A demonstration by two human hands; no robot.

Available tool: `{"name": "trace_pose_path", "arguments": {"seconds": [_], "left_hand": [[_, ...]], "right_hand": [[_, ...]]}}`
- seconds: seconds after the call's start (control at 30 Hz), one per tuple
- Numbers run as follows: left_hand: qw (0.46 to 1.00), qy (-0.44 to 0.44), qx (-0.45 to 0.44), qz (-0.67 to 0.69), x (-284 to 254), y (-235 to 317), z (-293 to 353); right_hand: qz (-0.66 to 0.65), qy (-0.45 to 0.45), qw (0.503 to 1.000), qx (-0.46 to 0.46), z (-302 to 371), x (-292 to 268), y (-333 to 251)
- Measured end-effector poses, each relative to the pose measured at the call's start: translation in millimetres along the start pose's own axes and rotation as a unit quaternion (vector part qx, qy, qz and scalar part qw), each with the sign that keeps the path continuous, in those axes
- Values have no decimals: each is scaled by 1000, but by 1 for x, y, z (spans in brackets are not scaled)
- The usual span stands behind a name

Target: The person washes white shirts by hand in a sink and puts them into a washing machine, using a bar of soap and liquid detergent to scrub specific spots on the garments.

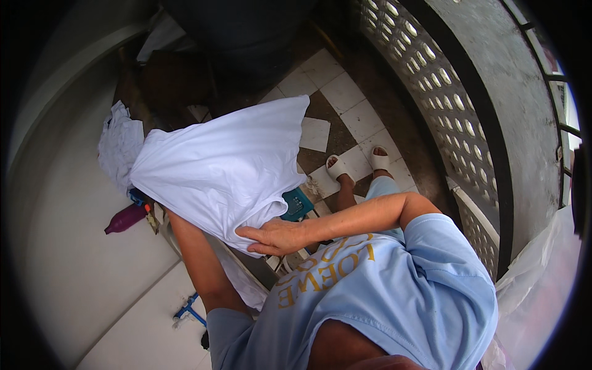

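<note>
A large white cloth, smooth and thin like a garment, spreads out in front of me. My right hand grips its near edge, thumb and fingers closed on the fabric. On the other side, my left forearm reaches up under the cloth, which hides the left hand and its fingers. A crumpled white cloth lies just past the far left of the spread one. Under the right side of the cloth, a teal plastic basket or crate partly shows.
A purple bottle lies by the pale wall on the left. Blue pipe runs low at the lower left. White and brown tiles cover the floor around my sandalled feet. A perforated wall curves along the right, beside clear plastic sheeting.
</note>
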State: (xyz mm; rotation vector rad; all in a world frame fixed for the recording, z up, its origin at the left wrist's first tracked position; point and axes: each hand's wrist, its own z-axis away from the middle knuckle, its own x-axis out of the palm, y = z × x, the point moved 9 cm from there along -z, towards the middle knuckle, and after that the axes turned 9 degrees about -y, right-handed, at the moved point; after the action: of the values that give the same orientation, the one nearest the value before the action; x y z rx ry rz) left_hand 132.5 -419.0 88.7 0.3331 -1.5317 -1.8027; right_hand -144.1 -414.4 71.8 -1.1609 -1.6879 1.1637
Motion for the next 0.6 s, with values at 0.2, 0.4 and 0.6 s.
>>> {"name": "trace_pose_path", "arguments": {"seconds": [0.2,0.4,0.6], "left_hand": [[1000,13,2,-4,-5,-3,5],[996,55,41,-51,-31,12,8],[867,167,177,-435,-4,91,37]], "right_hand": [[-22,-12,999,27,9,-5,-2],[-12,33,999,37,27,-48,-30],[-192,387,900,51,75,-208,-56]]}}
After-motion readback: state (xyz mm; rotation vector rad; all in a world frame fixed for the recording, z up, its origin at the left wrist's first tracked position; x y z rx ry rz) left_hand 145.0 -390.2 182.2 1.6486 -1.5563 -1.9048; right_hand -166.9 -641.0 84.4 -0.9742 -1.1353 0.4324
